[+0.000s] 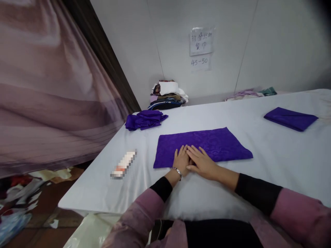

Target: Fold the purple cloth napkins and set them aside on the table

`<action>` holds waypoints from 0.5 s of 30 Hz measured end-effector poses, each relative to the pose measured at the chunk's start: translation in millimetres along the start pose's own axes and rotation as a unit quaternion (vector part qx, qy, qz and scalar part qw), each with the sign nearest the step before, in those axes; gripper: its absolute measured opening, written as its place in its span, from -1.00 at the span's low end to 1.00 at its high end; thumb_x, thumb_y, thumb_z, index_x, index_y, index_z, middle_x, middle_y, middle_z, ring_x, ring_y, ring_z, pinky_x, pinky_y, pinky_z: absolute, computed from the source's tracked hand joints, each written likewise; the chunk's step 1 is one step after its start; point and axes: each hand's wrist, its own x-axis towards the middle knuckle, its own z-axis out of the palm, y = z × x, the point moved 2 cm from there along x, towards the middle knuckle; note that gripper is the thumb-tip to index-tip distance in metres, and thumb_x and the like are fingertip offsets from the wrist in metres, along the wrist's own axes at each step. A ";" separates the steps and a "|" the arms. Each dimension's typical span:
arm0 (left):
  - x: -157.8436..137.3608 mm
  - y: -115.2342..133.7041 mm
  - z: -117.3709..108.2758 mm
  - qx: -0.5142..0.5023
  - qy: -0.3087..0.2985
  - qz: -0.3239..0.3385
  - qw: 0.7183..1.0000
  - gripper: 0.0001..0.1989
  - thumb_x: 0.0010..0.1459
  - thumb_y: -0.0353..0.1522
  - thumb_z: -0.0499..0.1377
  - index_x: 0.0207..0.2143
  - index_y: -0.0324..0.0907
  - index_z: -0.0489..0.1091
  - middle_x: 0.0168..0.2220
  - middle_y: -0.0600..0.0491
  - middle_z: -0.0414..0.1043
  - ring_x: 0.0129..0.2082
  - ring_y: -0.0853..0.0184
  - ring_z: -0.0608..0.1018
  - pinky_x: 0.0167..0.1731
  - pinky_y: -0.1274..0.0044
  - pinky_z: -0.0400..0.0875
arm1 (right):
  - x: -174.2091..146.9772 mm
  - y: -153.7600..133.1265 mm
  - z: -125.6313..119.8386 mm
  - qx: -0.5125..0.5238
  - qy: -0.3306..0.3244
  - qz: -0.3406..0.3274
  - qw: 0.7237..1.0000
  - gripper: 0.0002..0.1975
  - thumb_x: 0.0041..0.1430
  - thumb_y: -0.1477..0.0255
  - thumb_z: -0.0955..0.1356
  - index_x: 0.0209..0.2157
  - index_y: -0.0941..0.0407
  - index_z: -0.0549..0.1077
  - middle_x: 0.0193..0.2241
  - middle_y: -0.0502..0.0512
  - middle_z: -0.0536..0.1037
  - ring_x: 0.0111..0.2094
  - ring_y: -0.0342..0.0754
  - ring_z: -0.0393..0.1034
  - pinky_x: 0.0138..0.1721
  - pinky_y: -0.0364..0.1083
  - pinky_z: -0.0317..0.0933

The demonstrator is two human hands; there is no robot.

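A purple patterned cloth napkin, folded into a flat long shape, lies in front of me on the white-covered table. My left hand, with a bracelet at the wrist, rests on the napkin's near edge, its fingers stretched forward. Beside it my right hand lies flat on the cloth, its fingertips meeting the left hand's. Both hands are open and grip nothing. Toward the back left sits a crumpled pile of purple cloth. At the right lies another folded purple napkin.
A stack of folded clothes stands at the table's back edge, and more fabric lies farther right. A blurred-out flat object rests left of the napkin. Handwritten paper signs hang on the wall. A curtain hangs at left.
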 end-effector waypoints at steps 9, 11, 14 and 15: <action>-1.0 -6.4 13.3 0.035 -0.031 -0.036 0.998 -0.38 0.23 -0.10 -0.14 0.26 -0.21 -0.03 0.31 -0.08 -0.14 0.30 0.15 -0.10 0.21 0.17 -0.25 | -31.6 26.1 20.3 -0.032 -0.029 0.055 0.998 -0.19 0.16 -0.07 0.06 0.27 0.18 -0.02 0.26 0.29 0.02 0.27 0.16 -0.20 0.20 0.23 -0.29; -0.2 -5.4 14.2 0.029 -0.026 -0.036 0.999 -0.38 0.23 -0.08 -0.16 0.26 -0.20 -0.02 0.31 -0.07 -0.14 0.30 0.14 -0.11 0.22 0.17 -0.26 | -55.4 46.6 11.5 -0.056 -0.019 0.078 0.995 -0.22 0.17 -0.06 0.07 0.27 0.16 0.00 0.25 0.28 0.03 0.27 0.16 -0.18 0.19 0.24 -0.27; 0.0 -4.5 15.5 0.026 -0.033 -0.042 0.998 -0.38 0.23 -0.08 -0.17 0.26 -0.19 -0.02 0.31 -0.06 -0.16 0.30 0.15 -0.12 0.22 0.18 -0.28 | -98.3 81.8 -7.0 -0.094 -0.007 0.135 0.986 -0.25 0.19 -0.02 0.07 0.27 0.15 0.00 0.25 0.27 0.04 0.26 0.14 -0.16 0.19 0.23 -0.24; -0.1 -4.5 15.8 0.028 -0.036 -0.044 0.998 -0.38 0.23 -0.08 -0.17 0.26 -0.19 -0.03 0.31 -0.05 -0.17 0.30 0.16 -0.13 0.22 0.18 -0.28 | -112.7 93.2 -13.4 -0.109 -0.001 0.158 0.981 -0.26 0.20 -0.02 0.07 0.27 0.15 0.00 0.25 0.27 0.04 0.26 0.14 -0.16 0.19 0.23 -0.23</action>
